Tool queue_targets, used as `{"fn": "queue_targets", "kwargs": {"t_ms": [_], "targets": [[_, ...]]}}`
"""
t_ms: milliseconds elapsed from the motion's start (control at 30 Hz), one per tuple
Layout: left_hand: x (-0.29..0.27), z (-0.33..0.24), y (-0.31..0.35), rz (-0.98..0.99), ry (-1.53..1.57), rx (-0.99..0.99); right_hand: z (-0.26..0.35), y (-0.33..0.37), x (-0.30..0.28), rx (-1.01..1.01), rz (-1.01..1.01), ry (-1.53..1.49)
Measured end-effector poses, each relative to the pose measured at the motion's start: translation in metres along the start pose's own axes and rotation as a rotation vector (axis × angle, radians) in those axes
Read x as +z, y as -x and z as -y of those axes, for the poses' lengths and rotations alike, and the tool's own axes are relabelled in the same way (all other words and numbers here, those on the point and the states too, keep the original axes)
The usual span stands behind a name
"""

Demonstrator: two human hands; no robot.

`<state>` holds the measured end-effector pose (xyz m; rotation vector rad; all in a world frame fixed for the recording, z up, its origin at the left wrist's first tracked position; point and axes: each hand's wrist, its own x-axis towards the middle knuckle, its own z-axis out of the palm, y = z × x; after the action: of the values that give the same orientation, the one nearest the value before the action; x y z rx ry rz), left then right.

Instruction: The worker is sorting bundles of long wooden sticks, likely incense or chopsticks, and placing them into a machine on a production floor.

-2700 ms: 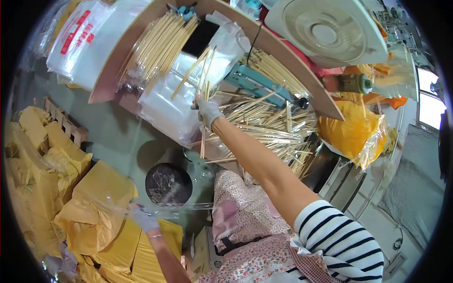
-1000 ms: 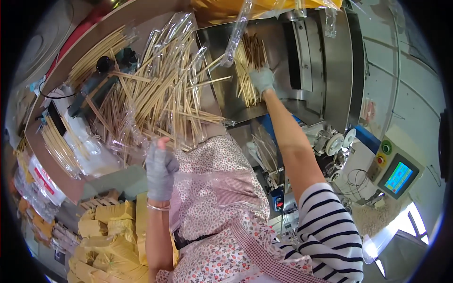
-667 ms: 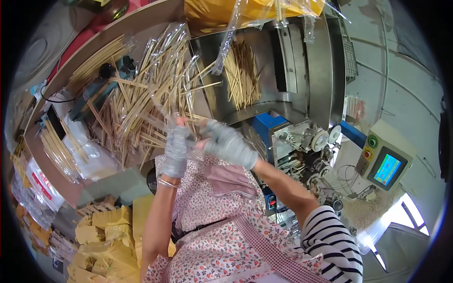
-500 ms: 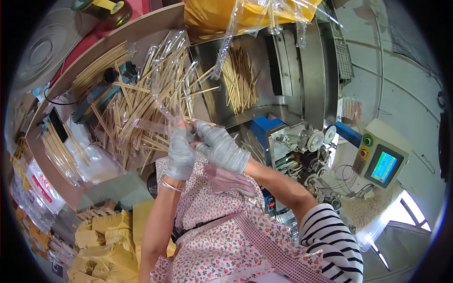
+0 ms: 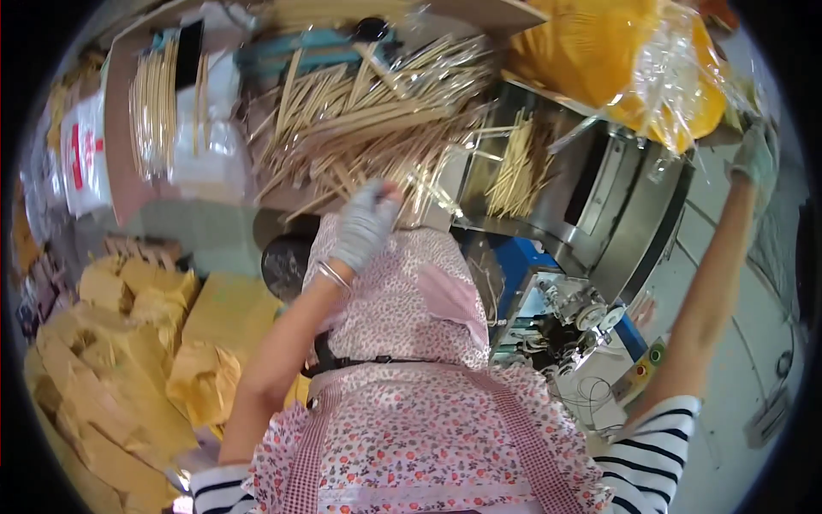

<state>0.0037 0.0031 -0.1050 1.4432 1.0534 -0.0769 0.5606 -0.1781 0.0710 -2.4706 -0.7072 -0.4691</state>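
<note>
My left hand (image 5: pixel 366 227), in a grey glove, is at the near edge of a heap of wooden chopsticks (image 5: pixel 377 128), many in clear plastic sleeves. Its fingers are curled in toward the thumb; what they pinch, if anything, does not show clearly. Far out to the right, my right hand (image 5: pixel 755 158), also gloved, is stretched beside a yellow bag (image 5: pixel 578 51) topped with a bunch of clear plastic sleeves (image 5: pixel 672 81). Blur hides how its fingers are set. Loose chopsticks (image 5: pixel 518 167) lie in a metal hopper (image 5: pixel 621 201) between my hands.
A machine with rollers (image 5: pixel 591 317) stands below the hopper, on my right. At the left, a cardboard tray (image 5: pixel 120 163) holds a row of bundled sticks (image 5: pixel 154 116) and a white plastic bag (image 5: pixel 205 163). Yellow-brown packages (image 5: pixel 111 368) are stacked at the lower left.
My hands, together over the heap before, are now apart. The right has swung far out to the right beside the yellow bag; the left stays by the chopsticks. The whole view has turned.
</note>
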Motion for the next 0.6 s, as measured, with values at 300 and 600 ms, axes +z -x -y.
{"fn": "queue_targets", "kwargs": {"t_ms": [300,600], "targets": [[-0.115,0.175,0.011,-0.569,-0.461,-0.313,0.203,0.235,0.047,-0.109,0.172,-0.208],[-0.033,0.162,-0.072,-0.511,-0.295,-0.418,0.278,0.524,0.164,0.053,1.144,-0.397]]}}
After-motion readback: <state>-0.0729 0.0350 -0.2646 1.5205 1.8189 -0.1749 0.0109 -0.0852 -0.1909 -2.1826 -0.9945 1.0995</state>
